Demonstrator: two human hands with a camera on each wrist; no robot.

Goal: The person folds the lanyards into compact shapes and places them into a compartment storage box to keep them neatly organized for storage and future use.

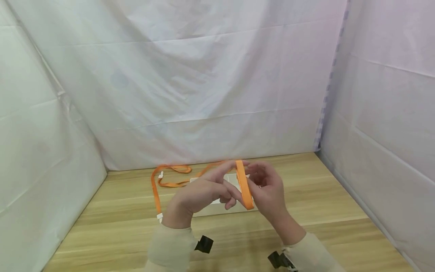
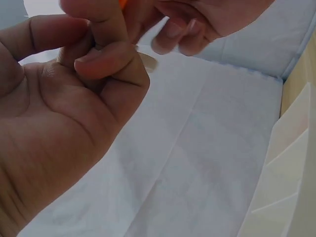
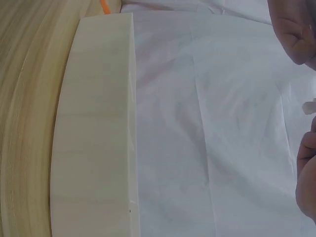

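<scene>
An orange lanyard strap forms a flat loop around two spread, straight fingers of my left hand. The other fingers of that hand are bent toward the palm, as the left wrist view shows. From the right side, my right hand pinches the strap with thumb and fingers. In the right wrist view a small white piece shows between the hands; its kind is unclear. Both hands are raised above a pale box, hiding much of it.
More orange lanyard with white clips lies on the wooden table, left of and behind the box. The box has white dividers inside. White cloth hangs behind and at both sides.
</scene>
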